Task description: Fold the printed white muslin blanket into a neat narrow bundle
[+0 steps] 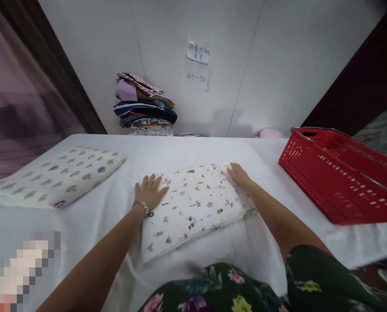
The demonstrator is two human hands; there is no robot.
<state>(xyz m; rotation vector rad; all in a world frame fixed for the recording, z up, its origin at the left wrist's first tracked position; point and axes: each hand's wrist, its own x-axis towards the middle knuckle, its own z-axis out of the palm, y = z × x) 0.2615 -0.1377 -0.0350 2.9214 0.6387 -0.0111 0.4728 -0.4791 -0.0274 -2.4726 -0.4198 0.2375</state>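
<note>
A folded white cloth (193, 203) with small printed figures lies flat in front of me on the white-covered table (92, 242). My left hand (150, 193) rests on its left edge, fingers spread and stretched out. At the far right corner, my right hand (239, 175) lies on the cloth's edge with its fingers extended. Neither hand grips the fabric. Off to the left is a second folded cloth (61, 177), cream with grey cloud-like shapes and a few blue and red ones; no hand touches it.
A red plastic basket (310, 177) with metal handles stands at the right of the table. Behind the far edge rises a stack of folded fabrics (144, 106) against the wall. Two paper notes (198, 52) hang there. A curtain (24, 86) hangs on the left.
</note>
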